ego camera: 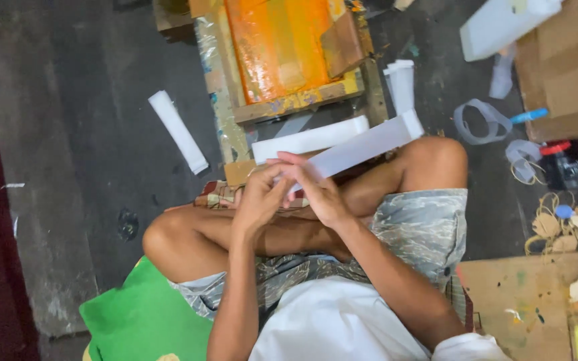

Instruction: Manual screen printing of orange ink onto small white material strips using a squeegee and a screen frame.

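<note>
Seated cross-legged on dark concrete floor (pixel 81 154); both hands raised just above the crossed shins. Left hand (pixel 260 198) curled, fingers closed around near end of long flat white paper strip (pixel 362 147); right hand (pixel 319 194) likewise closed on same end, index finger stretched along the strip's edge; hands touching each other. Strip running up and to the right from the hands, far end folded over beside the right knee (pixel 436 157). Second white strip (pixel 309 139) lying just behind the held one, nearly parallel, resting against a wooden frame. Orange-coated wooden printing frame (pixel 282 53) on floor directly ahead, paint-stained at lower rail; brown flat wooden block (pixel 341 43) resting on its right side. Rolled white paper piece (pixel 177 130) on floor to the left, well apart from the hands. Loose white paper loops (pixel 482 120) and blue-handled tool (pixel 528 115) to the right of the frame; brown cardboard box (pixel 570 73) beyond. Green sheet (pixel 145 314) under left thigh; tangled tan string (pixel 550 224) at right edge.
</note>
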